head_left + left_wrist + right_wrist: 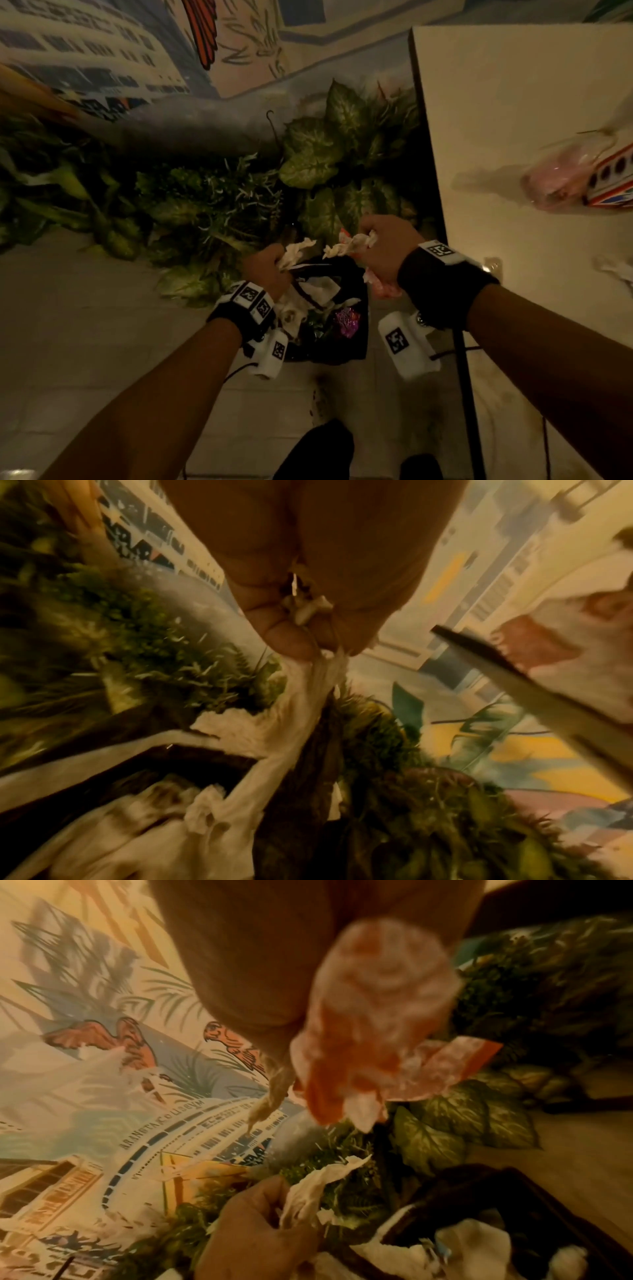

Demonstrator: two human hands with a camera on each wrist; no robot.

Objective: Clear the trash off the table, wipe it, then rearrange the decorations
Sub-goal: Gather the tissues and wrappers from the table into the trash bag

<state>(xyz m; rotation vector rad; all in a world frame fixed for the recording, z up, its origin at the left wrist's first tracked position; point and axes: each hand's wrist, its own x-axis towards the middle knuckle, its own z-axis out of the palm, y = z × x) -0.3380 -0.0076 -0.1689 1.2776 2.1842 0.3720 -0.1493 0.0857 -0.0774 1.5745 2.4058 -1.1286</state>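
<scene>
Both hands hover over a black-lined trash bin on the floor, left of the white table. My left hand grips a crumpled white tissue; in the left wrist view the fingers pinch the tissue, which hangs toward the bin. My right hand holds another tissue together with an orange-pink plastic wrapper; the wrapper bulges from the fist in the right wrist view. The bin holds tissues and a purple wrapper.
On the table lie a pink clear plastic piece, a model aeroplane decoration and a crumpled tissue. Artificial leafy plants line the mural wall behind the bin. A black table leg stands by my right forearm.
</scene>
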